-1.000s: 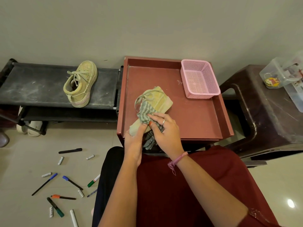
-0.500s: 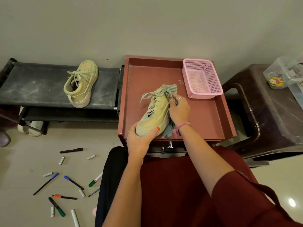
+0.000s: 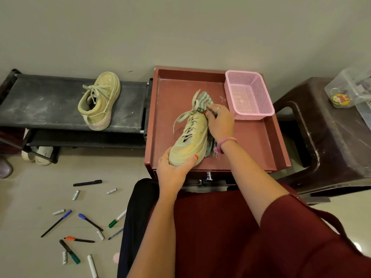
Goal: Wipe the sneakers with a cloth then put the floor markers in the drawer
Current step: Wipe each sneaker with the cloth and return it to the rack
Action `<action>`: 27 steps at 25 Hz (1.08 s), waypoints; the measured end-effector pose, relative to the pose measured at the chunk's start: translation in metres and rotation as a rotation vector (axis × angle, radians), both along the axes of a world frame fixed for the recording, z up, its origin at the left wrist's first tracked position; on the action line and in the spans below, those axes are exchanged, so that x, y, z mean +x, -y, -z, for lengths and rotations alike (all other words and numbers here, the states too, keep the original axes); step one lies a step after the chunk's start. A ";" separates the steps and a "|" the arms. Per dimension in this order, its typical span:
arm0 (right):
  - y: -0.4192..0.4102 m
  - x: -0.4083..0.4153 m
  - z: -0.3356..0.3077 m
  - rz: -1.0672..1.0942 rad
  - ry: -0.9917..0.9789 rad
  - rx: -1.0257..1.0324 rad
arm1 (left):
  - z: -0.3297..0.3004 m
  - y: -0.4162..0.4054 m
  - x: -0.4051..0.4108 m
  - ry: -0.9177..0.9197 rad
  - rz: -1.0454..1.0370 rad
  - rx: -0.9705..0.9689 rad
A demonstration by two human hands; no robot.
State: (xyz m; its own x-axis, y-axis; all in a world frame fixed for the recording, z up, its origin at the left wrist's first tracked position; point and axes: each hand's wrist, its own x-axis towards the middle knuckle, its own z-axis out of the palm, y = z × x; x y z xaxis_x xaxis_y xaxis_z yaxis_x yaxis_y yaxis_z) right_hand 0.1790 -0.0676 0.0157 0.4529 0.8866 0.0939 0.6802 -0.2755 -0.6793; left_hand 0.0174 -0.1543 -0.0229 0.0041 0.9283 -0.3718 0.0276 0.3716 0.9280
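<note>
A: Markers (image 3: 57, 223) lay loose on the floor, roughly eight. Sneakers: two, one on the rack (image 3: 99, 101), one on the surface (image 3: 191, 144).
B: Left hand (image 3: 173, 170) gripped its toe; right hand (image 3: 219, 122) pressed the cloth (image 3: 204, 99) at the collar.
A: Risk: dangling laces snagging the cloth, tipping it.

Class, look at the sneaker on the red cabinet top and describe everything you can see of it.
The sneaker is pale yellow-beige with a thick sole and loose, untied laces trailing toward the wall. It lies on the red cabinet top, toe toward the person. The left hand grips its toe; the right hand presses a striped green cloth against its side near the collar.
</note>
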 end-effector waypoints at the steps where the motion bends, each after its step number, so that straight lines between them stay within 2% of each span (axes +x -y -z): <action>1: 0.002 -0.002 -0.004 -0.014 -0.019 -0.010 | 0.000 0.000 0.001 0.008 -0.011 -0.003; 5: 0.060 -0.038 -0.015 -0.118 -0.037 -0.066 | 0.000 -0.001 0.000 0.043 -0.057 -0.012; 7: 0.092 -0.051 -0.016 -0.215 0.009 -0.063 | -0.002 -0.001 0.000 0.059 -0.052 0.002; 9: 0.101 -0.051 -0.010 -0.219 0.052 -0.042 | -0.004 0.000 0.000 0.061 -0.031 0.017; 15: 0.024 -0.030 0.000 -0.059 0.121 -0.008 | -0.004 0.001 0.002 0.070 -0.042 0.011; 19: -0.004 -0.008 -0.007 0.009 0.003 0.011 | -0.001 0.001 0.002 0.037 -0.033 0.005; 23: 0.044 -0.026 -0.017 -0.148 0.044 -0.091 | -0.002 0.000 0.001 0.066 -0.076 -0.001; 27: 0.094 -0.042 -0.015 -0.268 0.039 -0.019 | -0.001 -0.001 0.001 0.105 -0.084 -0.013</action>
